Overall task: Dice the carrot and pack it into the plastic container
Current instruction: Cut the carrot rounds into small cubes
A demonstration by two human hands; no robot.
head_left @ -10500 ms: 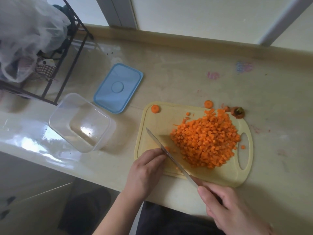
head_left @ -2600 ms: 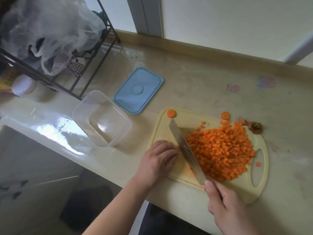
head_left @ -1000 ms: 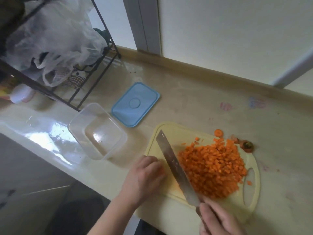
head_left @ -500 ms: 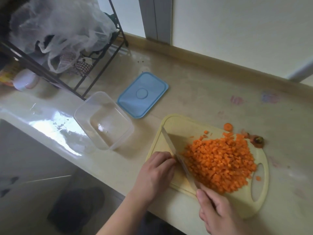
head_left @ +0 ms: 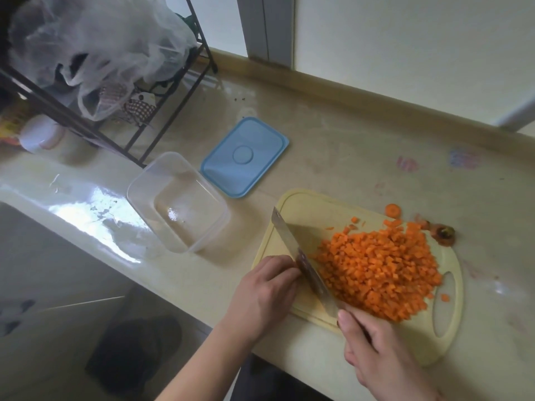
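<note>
A heap of diced carrot (head_left: 376,270) covers the right half of the pale yellow cutting board (head_left: 307,209). My right hand (head_left: 382,354) grips the handle of a knife (head_left: 289,241), whose blade stands on edge along the heap's left side. My left hand (head_left: 266,290) rests on the board's left edge, fingers curled down with the knuckles against the blade. Whatever lies under those fingers is hidden. The clear plastic container (head_left: 182,209) stands empty to the left of the board, and its blue lid (head_left: 244,156) lies behind it.
A round carrot slice (head_left: 392,210) and the carrot top (head_left: 444,233) lie off the board's far edge. A black wire rack (head_left: 95,125) with a plastic bag (head_left: 101,47) stands at the back left, with a white jar (head_left: 40,134) beneath it. The counter's front edge runs just below my hands.
The slice at the board's far-left corner has gone. The blade has turned from lying flat to standing on edge against my left knuckles. The heap and the container have not moved.
</note>
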